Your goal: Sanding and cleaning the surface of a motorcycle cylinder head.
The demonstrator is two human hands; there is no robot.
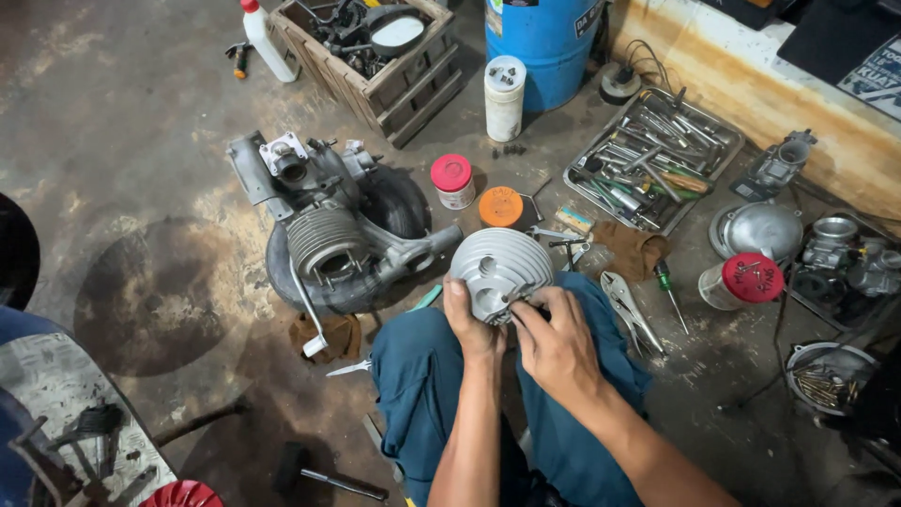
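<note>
Left hand (472, 324) grips finned cylinder head (500, 272) steady over knees; right hand (554, 343) fingers pinch at its centre.

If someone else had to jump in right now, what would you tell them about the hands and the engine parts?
Left hand: holds the round finned cylinder head from its left side, over the knees.
Right hand: fingertips on the head's underside; whether they hold a small part cannot be told.
Engine: lies on the floor to the left, its finned cylinder bare; the head is off it.
Nearby: locking pliers and green-handled screwdriver to the right, tool tray behind them, red-lidded jar and orange lid ahead.
Done: head removed. Left: head still unmounted.
</note>
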